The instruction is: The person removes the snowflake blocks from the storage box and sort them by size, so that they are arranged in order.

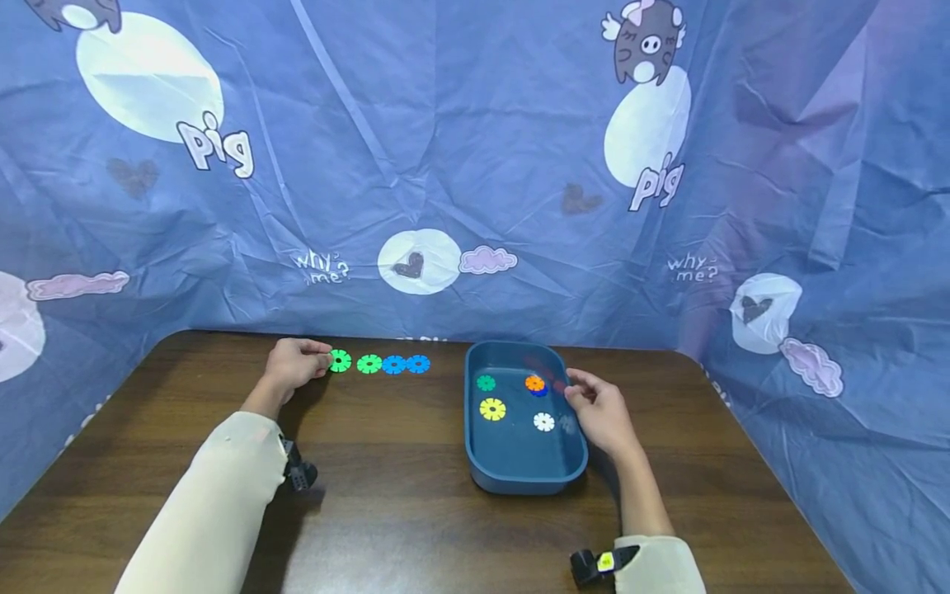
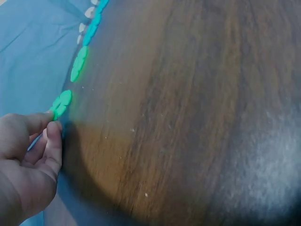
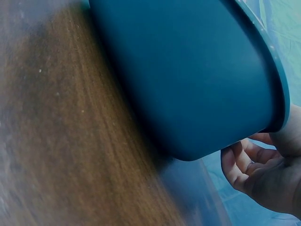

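Note:
In the head view my left hand (image 1: pixel 295 363) pinches the edge of a green snowflake disc (image 1: pixel 340 360) at the left end of a row. That disc (image 2: pixel 61 104) shows between thumb and finger in the left wrist view. To its right lie another green disc (image 1: pixel 369 364) and two blue discs, one nearer (image 1: pixel 394 364) and one farther right (image 1: pixel 418 364). My right hand (image 1: pixel 599 410) grips the right rim of a dark blue bin (image 1: pixel 527 478). From the right wrist view, the bin's outer wall (image 3: pixel 188 84) fills the middle, with curled fingers (image 3: pixel 235 165) at its edge.
Inside the bin lie a yellow disc (image 1: pixel 492 409), a white disc (image 1: pixel 544 421), an orange disc (image 1: pixel 534 383) overlapping a dark blue one, and a dark green disc (image 1: pixel 486 383). Behind the wooden table (image 1: pixel 386 511) hangs a printed blue cloth (image 1: pixel 505 148).

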`<state>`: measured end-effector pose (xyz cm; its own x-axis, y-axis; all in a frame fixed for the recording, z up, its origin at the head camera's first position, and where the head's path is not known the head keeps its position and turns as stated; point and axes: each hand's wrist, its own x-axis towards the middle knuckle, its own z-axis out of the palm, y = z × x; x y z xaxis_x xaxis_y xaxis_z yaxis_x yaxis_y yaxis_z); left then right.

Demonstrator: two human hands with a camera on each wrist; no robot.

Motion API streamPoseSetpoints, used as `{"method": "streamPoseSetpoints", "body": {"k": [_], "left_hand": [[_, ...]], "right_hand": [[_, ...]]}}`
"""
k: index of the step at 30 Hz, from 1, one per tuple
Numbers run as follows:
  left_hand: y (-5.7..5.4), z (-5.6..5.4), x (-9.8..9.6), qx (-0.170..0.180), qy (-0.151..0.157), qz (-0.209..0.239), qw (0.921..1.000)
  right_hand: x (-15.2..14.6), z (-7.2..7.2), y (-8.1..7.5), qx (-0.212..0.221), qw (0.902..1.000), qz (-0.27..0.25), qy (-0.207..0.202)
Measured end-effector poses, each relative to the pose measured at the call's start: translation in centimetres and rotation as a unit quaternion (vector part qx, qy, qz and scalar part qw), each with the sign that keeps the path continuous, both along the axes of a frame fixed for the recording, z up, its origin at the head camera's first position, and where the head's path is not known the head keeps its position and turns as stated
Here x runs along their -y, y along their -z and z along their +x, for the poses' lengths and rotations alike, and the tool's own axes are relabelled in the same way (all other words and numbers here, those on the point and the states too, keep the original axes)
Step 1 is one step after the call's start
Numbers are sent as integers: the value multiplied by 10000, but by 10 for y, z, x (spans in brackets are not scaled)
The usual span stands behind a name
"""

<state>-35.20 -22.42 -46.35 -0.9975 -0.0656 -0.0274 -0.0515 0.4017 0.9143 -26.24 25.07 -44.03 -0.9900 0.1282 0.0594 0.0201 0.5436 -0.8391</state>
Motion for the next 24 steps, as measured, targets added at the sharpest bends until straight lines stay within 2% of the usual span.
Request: {"method": "streamPoseSetpoints", "body": {"k": [11, 24], "left_hand": [[-2, -1, -5, -59, -46, -694, 9976], [-2, -6, -4, 33, 80, -791, 9968]], "right_hand": [[-2, 1, 2, -48, 10000, -4, -32], [-2, 0, 1, -88, 9999, 36, -35]]}}
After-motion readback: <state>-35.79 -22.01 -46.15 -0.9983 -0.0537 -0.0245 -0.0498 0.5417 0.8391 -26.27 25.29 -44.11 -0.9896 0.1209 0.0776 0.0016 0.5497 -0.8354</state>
